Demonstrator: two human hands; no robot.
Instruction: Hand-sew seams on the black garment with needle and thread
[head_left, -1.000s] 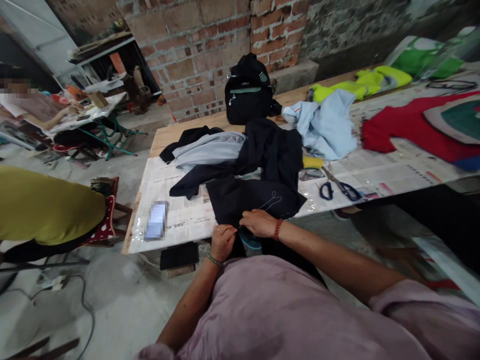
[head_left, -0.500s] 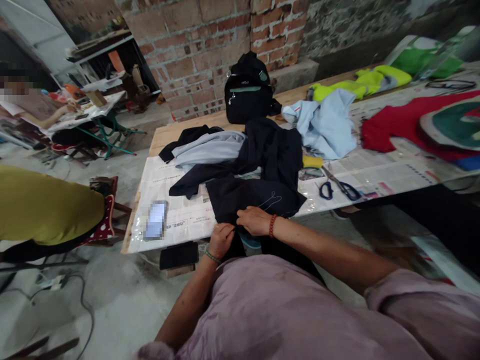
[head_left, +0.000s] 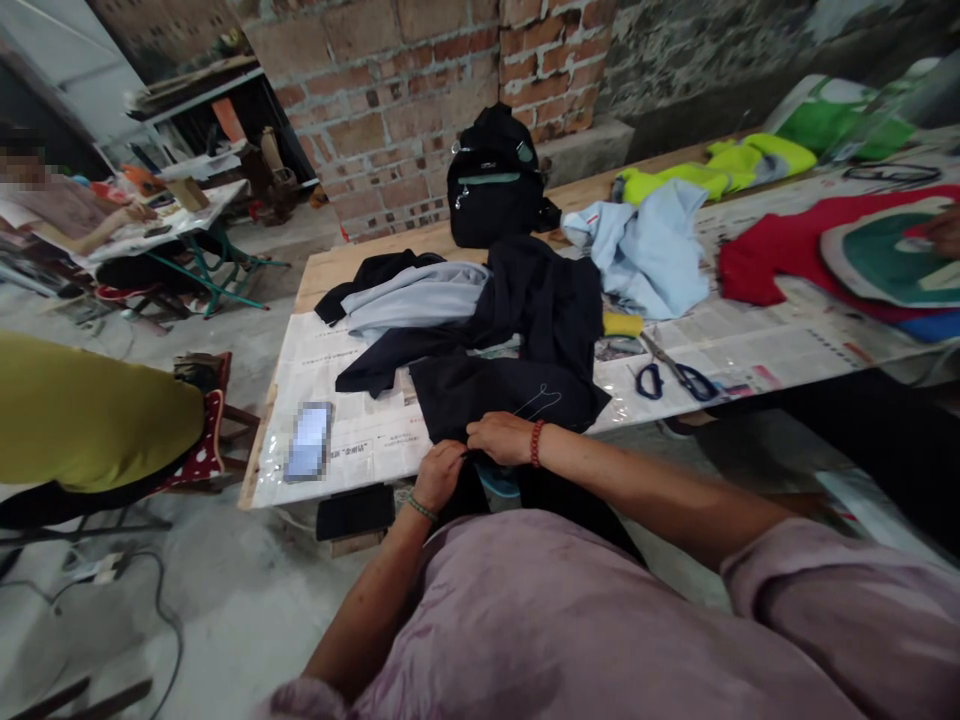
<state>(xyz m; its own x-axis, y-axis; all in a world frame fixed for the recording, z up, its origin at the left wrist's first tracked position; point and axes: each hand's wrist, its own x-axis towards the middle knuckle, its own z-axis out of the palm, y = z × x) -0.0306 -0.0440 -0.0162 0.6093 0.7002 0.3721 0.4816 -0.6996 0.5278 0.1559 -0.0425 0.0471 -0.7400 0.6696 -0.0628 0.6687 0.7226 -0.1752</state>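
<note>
At the near edge of the table (head_left: pixel 306 290), black cloth (head_left: pixel 502 392) pinched by left hand (head_left: pixel 441 474) and right hand (head_left: pixel 501 438), dark garment (head_left: pixel 553 300) crowding behind, scissors (head_left: pixel 675 368) to the right, phone (head_left: pixel 308 442) left, backpack (head_left: pixel 495 205) beyond.

Left hand (head_left: pixel 440 475) and right hand (head_left: pixel 501 438), close together, pinch the near edge of black cloth (head_left: pixel 506 385); pale thread (head_left: pixel 553 402) lies on it. Newspaper-covered surface (head_left: pixel 300 345): phone (head_left: pixel 308 441) left, scissors (head_left: pixel 695 381) right, black bag (head_left: pixel 495 190) behind.

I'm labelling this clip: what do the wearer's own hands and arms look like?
Neither hand is gloved. The left hand wears a green bracelet, the right hand a red beaded bracelet. The mauve sleeves end near the elbows.
</note>
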